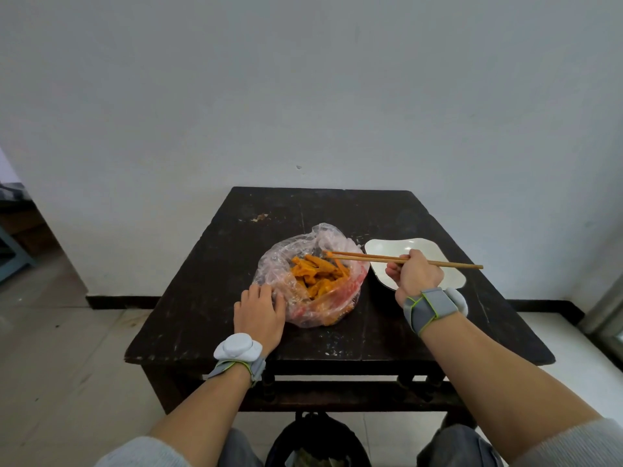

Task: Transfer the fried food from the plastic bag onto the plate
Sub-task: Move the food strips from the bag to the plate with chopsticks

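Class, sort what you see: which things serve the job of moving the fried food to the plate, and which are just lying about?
In the job: plastic bag, fried food, plate, chopsticks in the right hand, left hand resting on the bag.
Lying about: dark bag under the table, pale scrap on the table top.

My right hand [413,274] hides part of the plate [397,246]. I cannot tell whether the chopsticks [455,264] pinch any fried food [317,274]. The crinkled plastic bag [279,261] blurs its lower pieces. Under the table [202,298], a dark bag [317,439] is cut off by the bottom edge.
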### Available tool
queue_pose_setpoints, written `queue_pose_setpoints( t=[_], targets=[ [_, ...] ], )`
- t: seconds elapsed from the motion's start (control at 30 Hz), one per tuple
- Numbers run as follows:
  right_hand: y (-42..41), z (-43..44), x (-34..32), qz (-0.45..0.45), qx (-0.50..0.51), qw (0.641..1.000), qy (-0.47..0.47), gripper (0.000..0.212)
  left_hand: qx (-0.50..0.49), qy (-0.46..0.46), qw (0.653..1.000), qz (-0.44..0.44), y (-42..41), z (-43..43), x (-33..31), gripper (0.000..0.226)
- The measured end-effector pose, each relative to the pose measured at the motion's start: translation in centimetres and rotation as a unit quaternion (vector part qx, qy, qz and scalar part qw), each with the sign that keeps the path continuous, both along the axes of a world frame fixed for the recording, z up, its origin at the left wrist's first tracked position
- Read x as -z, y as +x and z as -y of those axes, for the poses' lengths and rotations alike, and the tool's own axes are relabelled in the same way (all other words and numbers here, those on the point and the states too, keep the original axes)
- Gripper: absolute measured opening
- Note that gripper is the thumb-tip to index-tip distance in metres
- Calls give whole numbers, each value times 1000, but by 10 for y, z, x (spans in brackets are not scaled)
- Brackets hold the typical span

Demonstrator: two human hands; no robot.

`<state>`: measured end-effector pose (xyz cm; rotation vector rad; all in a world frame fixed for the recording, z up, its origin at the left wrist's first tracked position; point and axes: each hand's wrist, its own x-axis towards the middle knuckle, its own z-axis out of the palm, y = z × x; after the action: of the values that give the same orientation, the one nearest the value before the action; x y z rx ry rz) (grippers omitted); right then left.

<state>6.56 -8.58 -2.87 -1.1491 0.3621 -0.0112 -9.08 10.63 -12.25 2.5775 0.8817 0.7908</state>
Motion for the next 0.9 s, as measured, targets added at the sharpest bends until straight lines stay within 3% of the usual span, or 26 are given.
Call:
queue_pose_setpoints(
  t=[0.6,0.9],
  targets=[
    [2,-9,-36,7,-13,998,60,27,25,-34,998,46,-6,7,-9,21],
    [13,2,-57,21,-7,997,78,26,74,59,989,116,10,24,-46,37]
  ],
)
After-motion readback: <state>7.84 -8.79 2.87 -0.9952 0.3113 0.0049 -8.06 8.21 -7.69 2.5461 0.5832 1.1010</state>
